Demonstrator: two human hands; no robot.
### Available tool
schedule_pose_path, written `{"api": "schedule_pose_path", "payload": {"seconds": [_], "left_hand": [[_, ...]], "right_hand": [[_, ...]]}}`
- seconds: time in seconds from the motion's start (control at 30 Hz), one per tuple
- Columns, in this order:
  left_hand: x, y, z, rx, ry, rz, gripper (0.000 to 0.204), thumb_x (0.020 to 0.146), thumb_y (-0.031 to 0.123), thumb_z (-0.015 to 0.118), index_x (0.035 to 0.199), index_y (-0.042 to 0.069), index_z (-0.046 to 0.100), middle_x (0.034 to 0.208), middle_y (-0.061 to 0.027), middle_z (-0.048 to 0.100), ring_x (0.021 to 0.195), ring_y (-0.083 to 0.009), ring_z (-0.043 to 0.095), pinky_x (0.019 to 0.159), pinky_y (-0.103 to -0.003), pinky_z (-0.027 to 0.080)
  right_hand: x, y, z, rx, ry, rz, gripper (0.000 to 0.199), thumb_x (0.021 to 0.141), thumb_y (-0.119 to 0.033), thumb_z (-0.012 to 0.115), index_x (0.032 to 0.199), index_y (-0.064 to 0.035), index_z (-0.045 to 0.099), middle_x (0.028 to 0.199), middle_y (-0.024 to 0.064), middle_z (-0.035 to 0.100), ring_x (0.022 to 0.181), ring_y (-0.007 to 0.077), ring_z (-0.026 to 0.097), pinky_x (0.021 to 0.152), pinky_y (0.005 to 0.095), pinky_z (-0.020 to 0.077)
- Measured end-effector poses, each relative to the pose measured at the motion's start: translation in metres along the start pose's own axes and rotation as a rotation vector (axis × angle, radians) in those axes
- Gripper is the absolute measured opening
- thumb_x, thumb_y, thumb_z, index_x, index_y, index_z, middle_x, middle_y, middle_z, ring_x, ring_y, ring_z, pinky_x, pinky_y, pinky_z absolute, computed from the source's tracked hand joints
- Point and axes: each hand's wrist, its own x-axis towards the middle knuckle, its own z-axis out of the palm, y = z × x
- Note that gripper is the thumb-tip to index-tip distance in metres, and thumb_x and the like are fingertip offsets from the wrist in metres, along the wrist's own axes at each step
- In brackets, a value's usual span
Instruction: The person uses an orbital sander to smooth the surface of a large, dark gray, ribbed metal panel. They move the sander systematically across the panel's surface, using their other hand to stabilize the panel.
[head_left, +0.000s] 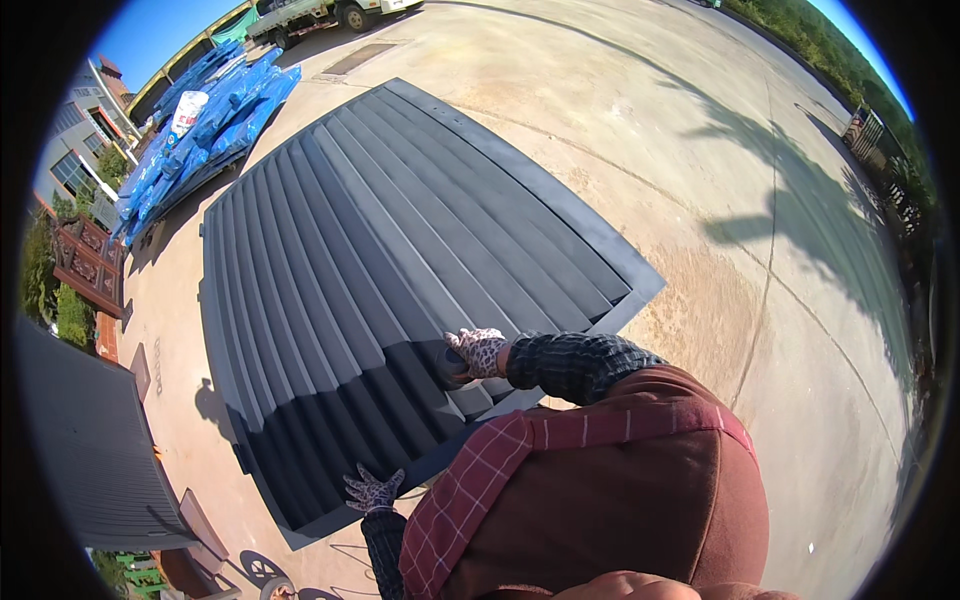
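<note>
A large dark grey slatted panel (380, 200), like a gate leaf, lies flat in front of me with its long ribs running away from me. My right hand (484, 352), in a spotted glove, is closed around a dark rounded hand tool (453, 366) against the slats near the panel's close edge. The glove hides much of the tool, so its exact kind cannot be made out. My left hand (374, 491), gloved alike, rests with fingers spread on the near border of the panel. My shadow darkens the slats around both hands.
Blue-wrapped stacks (215, 120) stand beyond the panel at the left. A truck (335, 20) is parked at the far end of the concrete yard (620, 110). Brown ornate panels (88, 262) and a dark corrugated surface (90, 440) are at the left. A wheel (278, 588) shows low down.
</note>
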Motion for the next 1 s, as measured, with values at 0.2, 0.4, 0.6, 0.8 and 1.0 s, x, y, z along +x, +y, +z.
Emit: {"api": "schedule_pose_path", "payload": {"seconds": [0.2,0.4,0.6,0.8,1.0], "left_hand": [[0.002,-0.002,0.001,-0.002,0.006,0.001,0.131,0.069,0.080,0.076,0.168,0.023,0.012,0.173,-0.0226,0.000,0.159,-0.0433,0.005,0.125,-0.065,0.003],[0.001,-0.013,0.034,-0.030,0.078,0.015,0.138,0.065,0.084,0.075,0.168,0.021,0.010,0.171,-0.0270,-0.003,0.158,-0.0485,0.000,0.124,-0.067,0.000],[-0.010,0.000,0.011,0.124,-0.019,0.169,0.146,0.062,0.081,0.080,0.168,0.022,-0.001,0.175,-0.0157,0.000,0.158,-0.0481,-0.008,0.124,-0.066,-0.005],[-0.018,-0.006,0.017,0.118,-0.050,0.141,0.142,0.064,0.079,0.081,0.168,0.024,0.001,0.175,-0.0133,0.003,0.158,-0.0472,-0.008,0.123,-0.067,-0.008],[-0.023,0.004,0.008,0.112,-0.062,0.127,0.144,0.063,0.078,0.083,0.168,0.026,-0.001,0.175,-0.0114,0.002,0.158,-0.0470,-0.008,0.124,-0.067,-0.006]], "right_hand": [[-0.006,-0.011,-0.005,0.002,-0.016,0.056,0.091,0.086,-0.046,0.077,0.160,-0.0137,0.034,0.138,0.0209,0.055,0.120,0.0366,0.064,0.095,0.0462,0.0552],[0.013,-0.022,-0.010,0.001,-0.094,0.007,0.090,0.082,-0.056,0.080,0.154,-0.0170,0.044,0.139,0.0187,0.055,0.125,0.0368,0.062,0.102,0.0472,0.0543],[0.024,-0.021,-0.032,-0.079,-0.112,-0.109,0.065,0.090,-0.038,0.075,0.145,-0.0089,0.055,0.133,0.0202,0.060,0.116,0.0366,0.067,0.100,0.0425,0.0566],[0.044,-0.062,-0.045,-0.354,-0.318,-0.245,0.065,0.091,-0.031,0.076,0.147,-0.0083,0.052,0.137,0.0208,0.059,0.118,0.0341,0.068,0.100,0.0407,0.0584],[0.047,-0.043,-0.015,-0.633,-0.337,-0.357,0.082,0.082,-0.027,0.084,0.154,-0.0156,0.047,0.143,0.0175,0.056,0.121,0.0355,0.066,0.104,0.0387,0.0552]]}}
